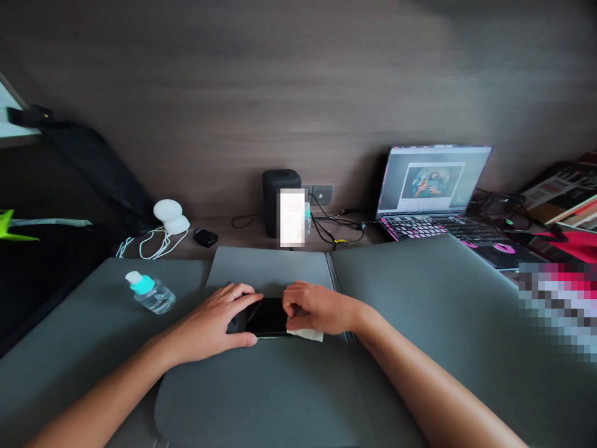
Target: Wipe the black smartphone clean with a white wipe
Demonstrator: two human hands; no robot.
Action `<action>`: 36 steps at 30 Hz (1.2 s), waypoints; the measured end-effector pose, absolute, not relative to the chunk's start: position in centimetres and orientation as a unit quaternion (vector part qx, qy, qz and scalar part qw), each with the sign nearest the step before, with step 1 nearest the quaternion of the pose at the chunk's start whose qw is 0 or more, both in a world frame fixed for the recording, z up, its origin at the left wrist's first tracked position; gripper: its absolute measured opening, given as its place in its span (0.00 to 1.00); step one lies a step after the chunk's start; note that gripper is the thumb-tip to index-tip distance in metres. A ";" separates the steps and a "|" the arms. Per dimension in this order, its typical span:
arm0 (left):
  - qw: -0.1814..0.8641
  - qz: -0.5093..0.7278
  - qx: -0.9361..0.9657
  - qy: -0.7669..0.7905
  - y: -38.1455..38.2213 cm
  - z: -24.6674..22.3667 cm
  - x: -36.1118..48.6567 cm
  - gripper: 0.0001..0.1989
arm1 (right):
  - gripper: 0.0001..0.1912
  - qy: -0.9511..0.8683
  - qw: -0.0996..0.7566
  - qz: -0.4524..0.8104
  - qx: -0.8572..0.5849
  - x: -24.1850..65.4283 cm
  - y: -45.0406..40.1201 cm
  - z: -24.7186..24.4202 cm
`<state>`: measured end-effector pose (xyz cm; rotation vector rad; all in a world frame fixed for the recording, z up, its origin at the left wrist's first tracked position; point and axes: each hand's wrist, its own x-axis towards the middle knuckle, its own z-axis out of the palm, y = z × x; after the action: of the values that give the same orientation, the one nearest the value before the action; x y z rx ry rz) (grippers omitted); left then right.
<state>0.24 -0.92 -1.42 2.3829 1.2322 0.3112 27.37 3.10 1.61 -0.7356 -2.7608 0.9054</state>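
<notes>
A phone [267, 316] with a dark screen lies flat on the grey mat [261, 392] in front of me. My left hand [221, 320] grips its left end, thumb on the near edge and fingers along the far edge; a ring is on one finger. Over the right end of the phone, my right hand [317, 308] is closed on a white wipe [308, 334], whose corner hangs out below the fingers. The hand hides that end of the phone. To the left of my left hand rests a small clear spray bottle [156, 295] with a turquoise collar.
An open laptop [431, 186] stands at the back right, books [566, 193] beyond it. Along the wall are a black speaker [270, 202], black cables [338, 224], a white camera-like device [170, 216] with its cord, and a small black object [205, 237]. A black bag [88, 162] is at left.
</notes>
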 end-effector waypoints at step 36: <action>0.209 0.119 0.860 0.450 -0.4 -0.5 -0.4 0.26 | 0.05 -0.931 0.100 0.267 -0.227 27.9 3.3 1.2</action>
<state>-0.44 -0.40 -0.51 2.3919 1.2527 0.3311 27.88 3.25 1.19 -0.6704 -2.7527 0.7898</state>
